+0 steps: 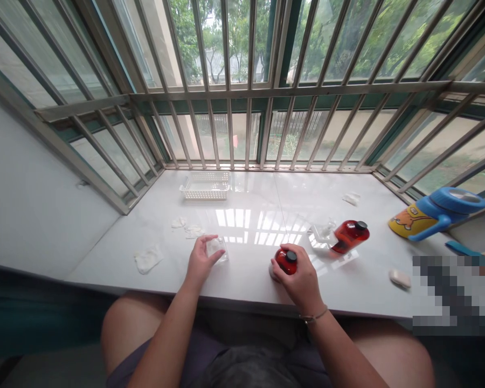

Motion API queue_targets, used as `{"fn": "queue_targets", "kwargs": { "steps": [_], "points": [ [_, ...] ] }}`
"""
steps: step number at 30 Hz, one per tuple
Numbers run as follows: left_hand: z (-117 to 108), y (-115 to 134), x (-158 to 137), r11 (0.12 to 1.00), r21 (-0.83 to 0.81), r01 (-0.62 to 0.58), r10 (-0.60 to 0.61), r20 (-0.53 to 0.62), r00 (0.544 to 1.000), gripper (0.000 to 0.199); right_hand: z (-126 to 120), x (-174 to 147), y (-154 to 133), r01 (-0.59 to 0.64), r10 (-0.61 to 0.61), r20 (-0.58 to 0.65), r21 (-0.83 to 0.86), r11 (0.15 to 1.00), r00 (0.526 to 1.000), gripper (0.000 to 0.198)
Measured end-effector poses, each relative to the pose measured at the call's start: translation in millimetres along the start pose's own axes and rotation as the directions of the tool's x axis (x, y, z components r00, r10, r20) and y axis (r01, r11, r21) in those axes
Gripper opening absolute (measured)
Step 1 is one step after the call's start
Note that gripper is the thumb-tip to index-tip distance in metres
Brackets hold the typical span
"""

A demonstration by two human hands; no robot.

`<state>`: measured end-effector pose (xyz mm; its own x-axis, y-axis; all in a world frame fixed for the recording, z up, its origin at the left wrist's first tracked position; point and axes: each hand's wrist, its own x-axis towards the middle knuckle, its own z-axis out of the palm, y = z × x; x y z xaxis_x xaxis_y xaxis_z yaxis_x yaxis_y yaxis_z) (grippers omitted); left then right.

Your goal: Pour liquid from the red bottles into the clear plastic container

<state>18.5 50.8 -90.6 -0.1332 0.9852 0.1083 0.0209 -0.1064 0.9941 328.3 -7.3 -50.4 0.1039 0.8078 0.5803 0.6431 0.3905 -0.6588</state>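
My left hand (200, 264) is closed around a small clear plastic box (221, 254), thumb on the near side and fingers on the far side. The box rests on the white marble-like counter, and its contents, if any, are too faint to make out. Near the counter's front edge my right hand (306, 277) grips a red bottle (282, 262) with a black cap, seen almost from above. Behind it to the right, another red bottle (350, 237) with a black cap stands beside a clear plastic tray (321, 240), which has something clear or white in it.
A white perforated basket (206, 194) sits at the back left. Crumpled white tissues (147, 258) lie on the left, another tissue (351, 198) at the back right. On the right are a blue-and-yellow flask (424, 218) and a whitish oblong object (400, 279). Window bars (258, 97) border the back.
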Motion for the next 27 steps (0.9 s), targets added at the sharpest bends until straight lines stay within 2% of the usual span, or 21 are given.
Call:
{"fn": "queue_targets", "kwargs": {
  "steps": [5, 9, 11, 13, 16, 18, 23, 27],
  "points": [
    [0, -3, 0, 1.000, 0.007, -0.011, 0.011, 0.005, 1.000, 0.053, -1, 0, -1, -0.005, 0.005, 0.002, -0.001, 1.000, 1.000, 0.035],
    [1, -7, 1, 0.999, -0.032, -0.032, 0.030, -0.037, 0.999, 0.061, -1, 0, -2, -0.010, 0.010, 0.003, 0.002, 1.000, 1.000, 0.035],
    [1, -6, 1, 1.000, -0.005, -0.021, 0.021, -0.027, 0.999, 0.067, -1, 0, -2, -0.008, 0.008, 0.003, 0.002, 1.000, 1.000, 0.035],
    [1, -3, 1, 0.999, 0.044, -0.024, 0.025, -0.011, 1.000, 0.060, -1, 0, -1, -0.008, 0.008, 0.005, 0.003, 1.000, 1.000, 0.035],
    [2, 6, 1, 0.993, 0.101, -0.058, 0.059, -0.016, 0.998, 0.042, -1, 0, -1, -0.010, 0.010, 0.007, 0.002, 1.000, 1.000, 0.036],
    [3, 14, 2, 0.989, 0.125, -0.073, 0.077, -0.030, 0.997, 0.038, -1, 0, 0, -0.007, 0.007, 0.008, 0.000, 1.000, 1.000, 0.036],
    [3, 41, 2, 0.991, 0.094, -0.097, 0.104, -0.076, 0.992, 0.038, -2, 0, 0, 0.001, -0.001, 0.009, 0.002, 1.000, 1.000, 0.036],
    [-6, 57, 1, 0.997, 0.012, -0.081, 0.082, -0.135, 0.987, 0.049, -1, 0, 0, -0.002, 0.002, 0.002, 0.000, 1.000, 1.000, 0.036]
  ]
}}
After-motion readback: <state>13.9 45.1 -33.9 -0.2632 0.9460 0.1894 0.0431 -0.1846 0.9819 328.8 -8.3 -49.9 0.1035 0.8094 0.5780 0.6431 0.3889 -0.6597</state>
